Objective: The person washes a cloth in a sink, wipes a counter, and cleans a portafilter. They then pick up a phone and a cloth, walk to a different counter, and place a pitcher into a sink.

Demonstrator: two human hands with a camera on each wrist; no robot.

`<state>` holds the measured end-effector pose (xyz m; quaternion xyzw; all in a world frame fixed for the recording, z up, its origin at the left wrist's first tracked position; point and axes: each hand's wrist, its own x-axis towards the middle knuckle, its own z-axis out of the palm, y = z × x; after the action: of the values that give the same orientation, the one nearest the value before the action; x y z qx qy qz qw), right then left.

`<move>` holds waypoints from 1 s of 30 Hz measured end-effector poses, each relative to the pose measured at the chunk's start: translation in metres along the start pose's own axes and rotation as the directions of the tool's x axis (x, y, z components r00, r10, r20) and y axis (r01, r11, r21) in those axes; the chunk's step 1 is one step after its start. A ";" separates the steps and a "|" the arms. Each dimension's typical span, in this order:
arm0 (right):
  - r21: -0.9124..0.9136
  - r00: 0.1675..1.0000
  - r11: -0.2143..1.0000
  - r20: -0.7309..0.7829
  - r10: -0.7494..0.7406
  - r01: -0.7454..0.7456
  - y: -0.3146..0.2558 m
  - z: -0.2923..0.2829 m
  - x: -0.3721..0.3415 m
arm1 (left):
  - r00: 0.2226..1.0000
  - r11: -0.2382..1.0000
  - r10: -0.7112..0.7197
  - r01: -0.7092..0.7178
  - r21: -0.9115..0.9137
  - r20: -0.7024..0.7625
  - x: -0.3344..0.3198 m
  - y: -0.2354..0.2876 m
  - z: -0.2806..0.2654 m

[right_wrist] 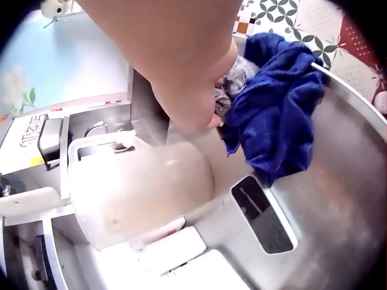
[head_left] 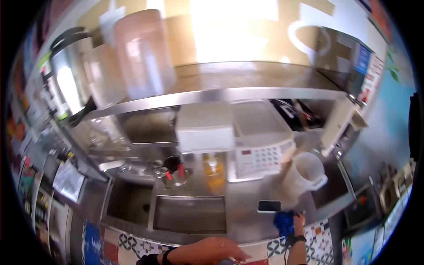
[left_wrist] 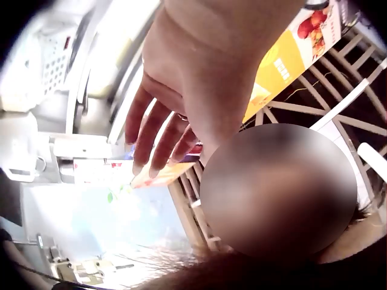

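On the steel counter's front right lies a crumpled blue cloth point(head_left: 283, 222). My right hand point(head_left: 300, 219) is beside it in the head view. Seen from the right wrist, its curled fingers grip a grey-and-white mottled cloth point(right_wrist: 240, 75) right against the blue folds; the palm side is hidden. My left hand point(head_left: 223, 249) hangs in front of the body at the counter's front edge, and the left wrist view shows its fingers point(left_wrist: 158, 136) loosely extended with nothing in them. A flat black-topped device point(right_wrist: 261, 214) lies beside the blue cloth, near a translucent plastic pitcher point(right_wrist: 139, 193).
A white machine with a keypad point(head_left: 258, 161) stands behind the device. Left of it are a bottle of yellow liquid point(head_left: 214, 172), a recessed steel tray point(head_left: 190, 214) and a sink point(head_left: 128, 201). A shelf edge point(head_left: 221, 94) runs above, bearing tall containers.
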<state>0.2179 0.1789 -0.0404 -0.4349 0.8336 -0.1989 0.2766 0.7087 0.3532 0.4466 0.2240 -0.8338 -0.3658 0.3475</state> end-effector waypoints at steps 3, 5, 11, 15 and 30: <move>-0.114 0.830 0.889 -0.321 -0.455 0.443 -0.081 -0.003 -0.031 | 0.918 0.886 -0.397 0.388 -0.254 0.021 -0.012 -0.017 -0.003; 0.047 0.628 0.643 -0.276 -0.728 0.765 -0.185 -0.025 -0.121 | 0.825 0.789 -0.564 0.530 -0.312 -0.026 -0.035 -0.037 -0.004; 0.705 -0.062 -0.064 -0.028 -0.998 0.706 -0.358 -0.015 -0.414 | 0.758 0.862 -0.335 0.486 0.144 -0.559 -0.162 -0.042 -0.007; 0.850 -0.016 0.190 0.227 -0.974 0.492 -0.422 0.018 -0.550 | 0.491 0.620 -0.699 0.778 -0.099 -0.519 -0.281 0.053 -0.036; 0.947 -0.498 0.315 0.244 -0.832 -0.063 -0.484 0.161 -1.040 | 0.035 0.763 -0.273 0.617 -0.194 -0.961 -0.678 0.283 -0.024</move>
<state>1.1051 0.7705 0.4123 -0.6352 -0.1491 -0.1670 0.7392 1.1390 0.9463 0.3933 0.6955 -0.3535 -0.1134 0.6152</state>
